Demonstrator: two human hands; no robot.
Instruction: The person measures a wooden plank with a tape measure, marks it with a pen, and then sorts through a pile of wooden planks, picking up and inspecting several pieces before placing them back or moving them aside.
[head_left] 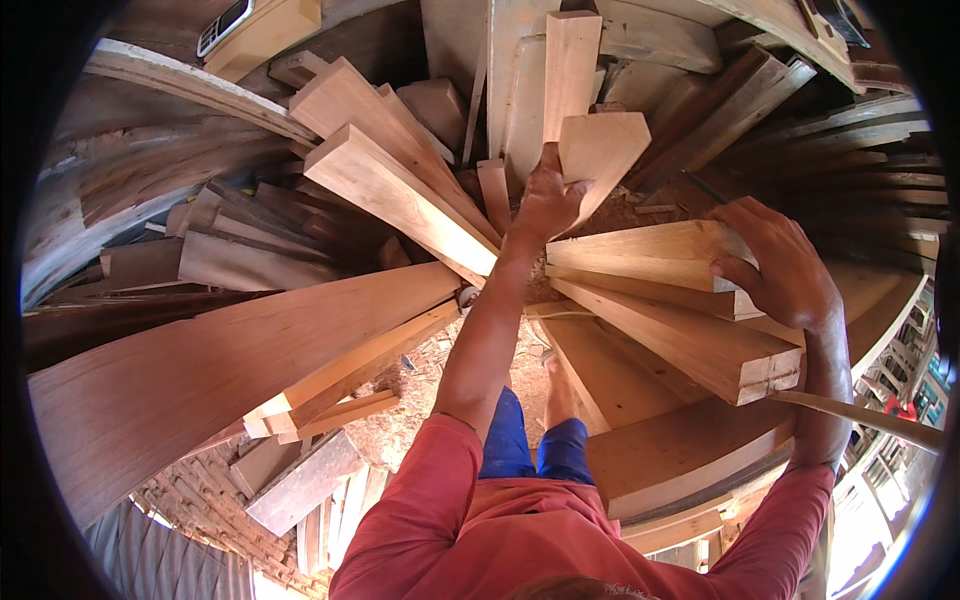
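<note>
My left hand reaches far forward and grips the edge of a pale, smooth wooden board that stands up with an angled end. Its thumb lies against the board's face; some fingers are hidden. Off to the right, my right hand curls over the end of a light wooden plank, thumb on the near side and fingers over the far side. Just below that plank lies a thick squared beam with a dark line across its end. A narrow upright plank stands behind the left hand's board.
Long planks lean at the left front, and a wide reddish board stretches to the left. Offcuts are heaped beyond it. Wide boards lie at the right. A thin stick juts out there. Shavings cover the floor.
</note>
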